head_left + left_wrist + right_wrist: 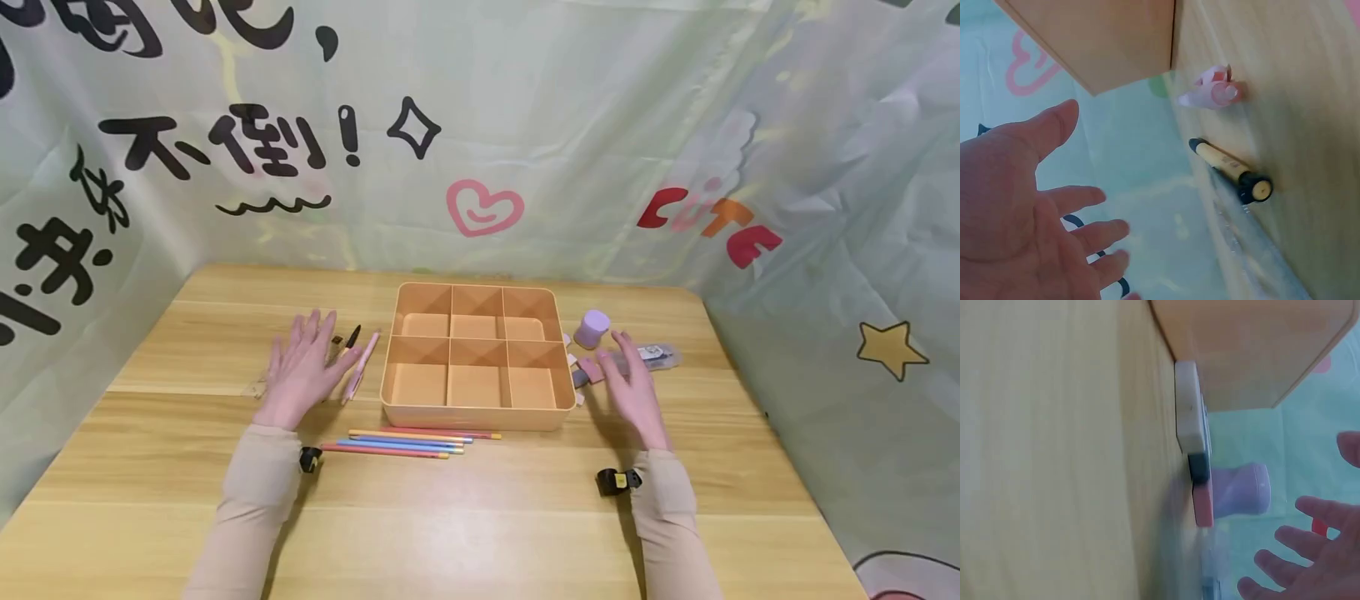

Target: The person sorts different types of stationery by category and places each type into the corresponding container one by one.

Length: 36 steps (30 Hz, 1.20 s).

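Table point(187, 500) bearing an empty six-cell organizer point(475, 357), with left hand point(303, 371) at 9 o'clock, fingers released, above pens point(358, 367), and right hand point(633, 387) at 3 o'clock, equally released, over erasers point(588, 371): seemingly pre-grasp, requiring closure on one item.

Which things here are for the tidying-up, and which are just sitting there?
In the job:
- left hand, open over the black marker and pink pen
- right hand, open over the erasers, near the purple cup
- tray with six compartments

Just lying about:
- pencils in front of the tray
- table
- printed backdrop
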Tool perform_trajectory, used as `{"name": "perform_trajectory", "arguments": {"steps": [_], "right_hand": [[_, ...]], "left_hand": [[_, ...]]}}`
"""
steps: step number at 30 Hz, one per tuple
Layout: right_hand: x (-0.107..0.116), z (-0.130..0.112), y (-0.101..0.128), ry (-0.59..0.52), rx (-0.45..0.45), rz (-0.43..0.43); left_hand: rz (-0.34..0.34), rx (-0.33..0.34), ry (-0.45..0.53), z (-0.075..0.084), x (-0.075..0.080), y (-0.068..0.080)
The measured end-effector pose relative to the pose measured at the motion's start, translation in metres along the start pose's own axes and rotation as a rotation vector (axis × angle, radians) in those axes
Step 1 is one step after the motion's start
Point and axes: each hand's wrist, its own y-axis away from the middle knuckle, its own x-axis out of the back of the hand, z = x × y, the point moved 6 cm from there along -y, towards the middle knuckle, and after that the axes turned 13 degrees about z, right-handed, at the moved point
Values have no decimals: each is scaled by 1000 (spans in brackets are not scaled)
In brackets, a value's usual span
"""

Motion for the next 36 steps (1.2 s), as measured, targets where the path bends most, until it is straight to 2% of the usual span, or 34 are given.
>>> {"name": "perform_trajectory", "arguments": {"steps": [3,7,11,14,20,23,27,36], "right_hand": [[0,0,0,-113,-43,61],[-2,2,1,-292,-147,164],[-6,6,4,-493,-269,201],[-12,11,6,-573,-323,143],[-27,18,9,-686,-364,-47],[-33,21,10,-752,-370,-108],[-36,26,10,-795,-375,-124],[-36,29,10,-802,-358,-103]], "left_hand": [[1,-45,-13,5,2,-1],[21,-106,-52,14,4,-1],[26,-134,-89,20,2,-2],[-7,-134,-80,21,-1,-3],[-106,-95,-12,21,-6,-6],[-141,-64,20,19,-10,-6],[-167,-37,51,18,-14,-4],[-150,-33,103,19,-18,-2]]}}
